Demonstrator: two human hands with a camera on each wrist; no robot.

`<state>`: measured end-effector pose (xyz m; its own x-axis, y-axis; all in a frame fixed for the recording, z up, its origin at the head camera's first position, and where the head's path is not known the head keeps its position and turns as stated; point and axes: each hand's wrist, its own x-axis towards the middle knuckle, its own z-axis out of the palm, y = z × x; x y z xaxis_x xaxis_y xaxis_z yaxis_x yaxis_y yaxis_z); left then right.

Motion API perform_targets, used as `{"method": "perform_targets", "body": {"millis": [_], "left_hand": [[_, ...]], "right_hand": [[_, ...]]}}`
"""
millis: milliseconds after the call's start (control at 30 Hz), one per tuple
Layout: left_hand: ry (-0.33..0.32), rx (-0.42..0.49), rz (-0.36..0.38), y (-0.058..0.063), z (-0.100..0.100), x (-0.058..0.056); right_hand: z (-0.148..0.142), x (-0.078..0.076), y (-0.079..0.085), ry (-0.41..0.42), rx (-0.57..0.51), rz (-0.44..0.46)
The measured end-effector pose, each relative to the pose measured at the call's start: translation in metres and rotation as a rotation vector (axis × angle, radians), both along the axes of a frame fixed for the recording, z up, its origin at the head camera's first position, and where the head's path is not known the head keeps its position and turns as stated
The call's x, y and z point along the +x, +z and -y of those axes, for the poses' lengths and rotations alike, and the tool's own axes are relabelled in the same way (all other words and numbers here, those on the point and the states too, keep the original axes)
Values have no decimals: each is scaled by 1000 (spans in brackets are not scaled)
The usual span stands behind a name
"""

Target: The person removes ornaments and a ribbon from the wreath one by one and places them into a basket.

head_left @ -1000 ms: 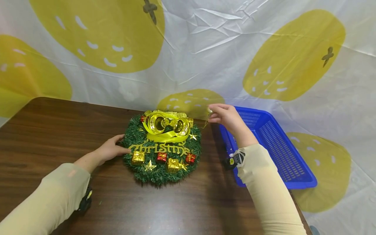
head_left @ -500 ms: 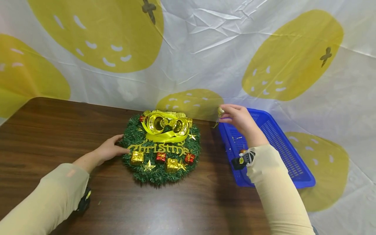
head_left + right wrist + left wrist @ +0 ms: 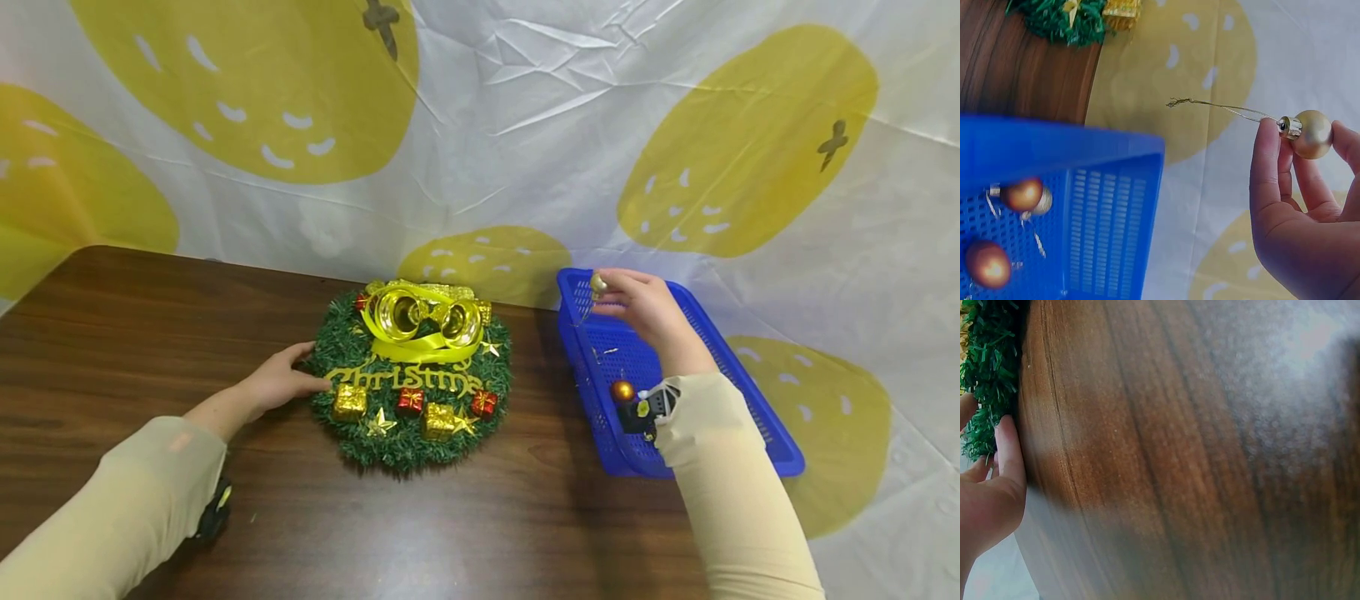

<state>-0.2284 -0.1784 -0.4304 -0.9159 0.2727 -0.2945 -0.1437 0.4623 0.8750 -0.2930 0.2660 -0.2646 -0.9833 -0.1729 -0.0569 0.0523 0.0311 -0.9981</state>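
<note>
My left hand [image 3: 272, 387] grips the left edge of a green Christmas wreath [image 3: 401, 448] lying on the table. Green tinsel shows between its thumb [image 3: 1010, 450] and fingers in the left wrist view. Gold bells [image 3: 402, 317] with yellow ribbon, gold lettering, small gift boxes and stars cover the wreath. Over the far left part of a blue plastic basket [image 3: 753, 392], my right hand [image 3: 651, 312] pinches a small pearly gold Christmas ball [image 3: 1314, 134] between thumb and fingertips. A thin gold hanging loop [image 3: 1222, 106] trails from its cap.
Orange-gold balls [image 3: 622, 391] and a pale ball [image 3: 1044, 202] lie inside the basket, with bits of string. The basket stands at the right side of the brown wooden table [image 3: 465, 525]. A white curtain [image 3: 517, 150] with yellow fruit prints hangs behind.
My right hand has moved right with the gold ball, from beside the wreath to over the basket. More of the basket's contents now show. The left hand stays at the wreath.
</note>
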Motion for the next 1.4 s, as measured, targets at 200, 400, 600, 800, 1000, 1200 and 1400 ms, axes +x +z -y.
{"method": "perform_targets", "body": {"millis": [200, 400, 600, 800, 1000, 1200, 1400], "left_hand": [[-4, -2, 0, 0, 0, 1], [-7, 0, 2, 1, 1, 1], [-8, -9, 8, 1, 1, 0], [-11, -3, 9, 2, 1, 0], [-6, -1, 9, 1, 1, 0], [-3, -6, 4, 1, 1, -1], [-5, -7, 2, 0, 1, -1]], "right_hand": [[-17, 1, -2, -33, 1, 9], [-33, 0, -9, -34, -17, 21], [-46, -1, -14, -32, 0, 50], [-57, 0, -21, -12, 61, 87], [-69, -1, -28, 25, 182, 120], [-76, -2, -33, 60, 290, 171], [-80, -2, -38, 82, 386, 225]]}}
